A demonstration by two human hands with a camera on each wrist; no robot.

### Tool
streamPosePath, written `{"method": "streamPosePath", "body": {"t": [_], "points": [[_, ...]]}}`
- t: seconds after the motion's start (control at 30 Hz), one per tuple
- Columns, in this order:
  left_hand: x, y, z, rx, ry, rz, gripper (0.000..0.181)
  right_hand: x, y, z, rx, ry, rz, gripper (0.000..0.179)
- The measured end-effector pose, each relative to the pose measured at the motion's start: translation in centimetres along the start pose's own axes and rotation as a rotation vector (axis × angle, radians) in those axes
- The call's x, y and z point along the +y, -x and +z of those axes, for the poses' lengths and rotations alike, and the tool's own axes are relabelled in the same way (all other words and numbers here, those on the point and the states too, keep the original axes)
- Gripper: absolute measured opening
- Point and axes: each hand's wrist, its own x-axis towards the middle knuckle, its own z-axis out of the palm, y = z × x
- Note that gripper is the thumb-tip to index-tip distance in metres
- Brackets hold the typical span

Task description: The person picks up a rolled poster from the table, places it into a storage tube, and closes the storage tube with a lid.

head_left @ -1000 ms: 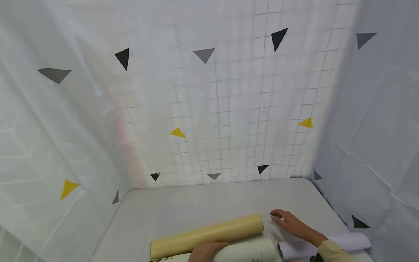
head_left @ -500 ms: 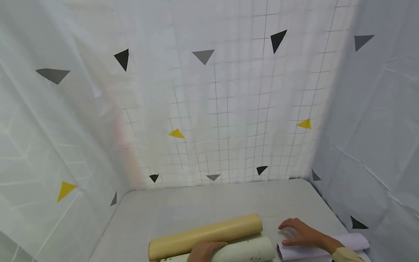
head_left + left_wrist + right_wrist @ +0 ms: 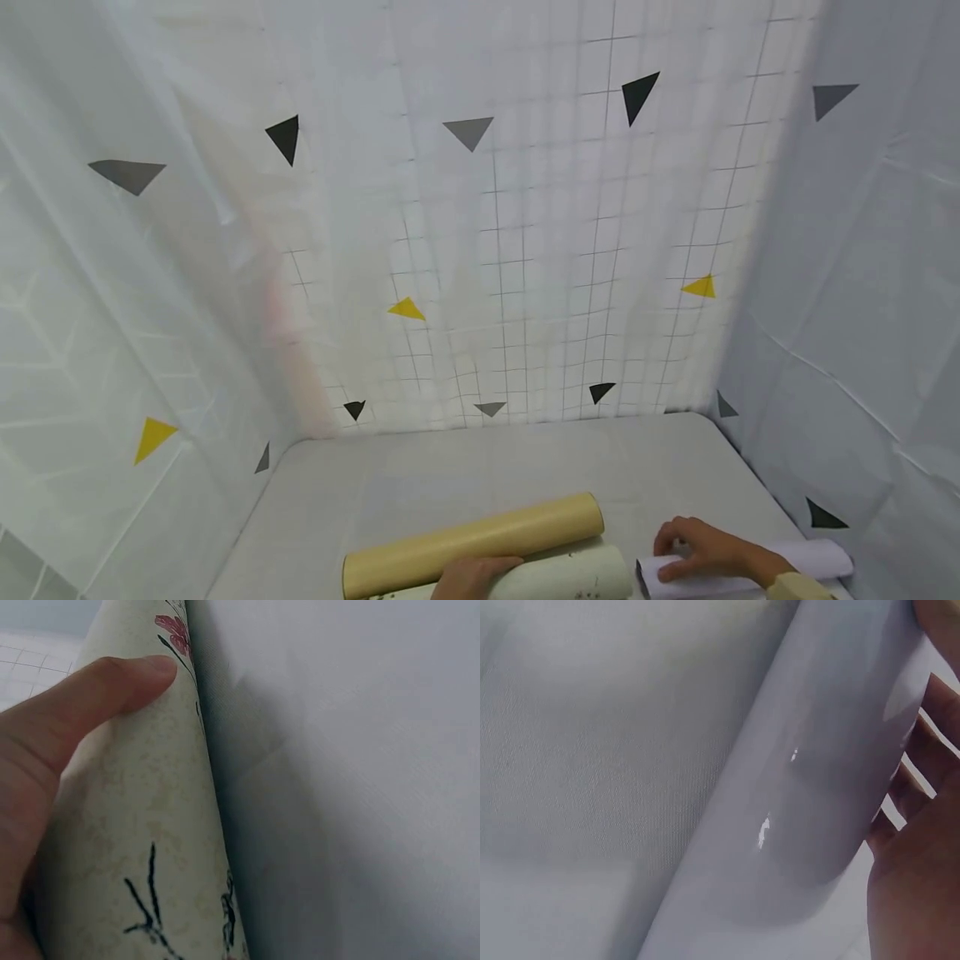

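My left hand (image 3: 468, 577) grips a pale wallpaper roll (image 3: 570, 573) printed with flowers at the bottom of the head view. In the left wrist view its thumb lies across the printed surface, by a red flower; the other fingers are hidden. Just beyond lies a plain tan roll (image 3: 472, 537), slanting up to the right. On the right, my right hand (image 3: 708, 552) reaches over a glossy white roll (image 3: 813, 557), thumb on the near side, fingers bent over the far side. The right wrist view has those fingers along the edge of the roll (image 3: 802, 787).
All the rolls lie on a white-covered table (image 3: 450, 467). A translucent sheet (image 3: 540, 250) with black, grey and yellow triangles hangs behind it. Similar sheets close in the left and right sides.
My right hand has moved right and down from above the bare table onto the white roll, its fingers bending over it. My left hand keeps its place on the flowered wallpaper roll.
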Motion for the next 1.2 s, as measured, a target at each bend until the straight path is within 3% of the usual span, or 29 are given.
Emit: {"method": "streamPosePath", "body": {"t": [0.1, 0.17, 0.33, 0.43, 0.53, 0.63, 0.73, 0.97, 1.2], "points": [[0.2, -0.1, -0.1, -0.038, 0.003, -0.043, 0.055, -0.2, -0.3, -0.1, -0.005, -0.003, -0.030, 0.015], [0.3, -0.1, -0.3, -0.055, 0.017, -0.057, 0.055, -0.4, -0.8, -0.1, 0.006, -0.006, -0.106, 0.013], [0.0, 0.1, -0.3, -0.001, 0.030, -0.010, 0.056, -1.6, -2.0, 0.1, 0.039, -0.032, -0.286, 0.011], [0.0, 0.1, -0.3, 0.024, 0.040, 0.005, 0.056, -2.2, -2.4, 0.2, 0.048, -0.042, -0.323, 0.014], [0.0, 0.1, -0.2, 0.037, 0.063, 0.007, 0.055, -2.4, -2.6, 0.2, 0.053, -0.047, -0.332, 0.017], [-0.6, 0.2, 0.9, 0.065, 0.012, 0.035, 0.050, -2.4, -2.6, 0.2, 0.078, -0.017, -0.346, 0.019], [-0.6, 0.3, 1.0, 0.085, -0.016, 0.035, 0.049, -2.3, -2.6, 0.4, 0.110, 0.018, -0.353, 0.021], [0.3, 0.3, 0.0, 0.104, 0.038, -0.007, 0.055, -2.7, -2.8, 0.7, 0.133, 0.032, -0.293, 0.025], [0.0, 0.4, -0.4, 0.115, 0.051, 0.023, 0.072, -3.1, -3.1, 1.2, 0.114, -0.013, -0.276, 0.027]]}}
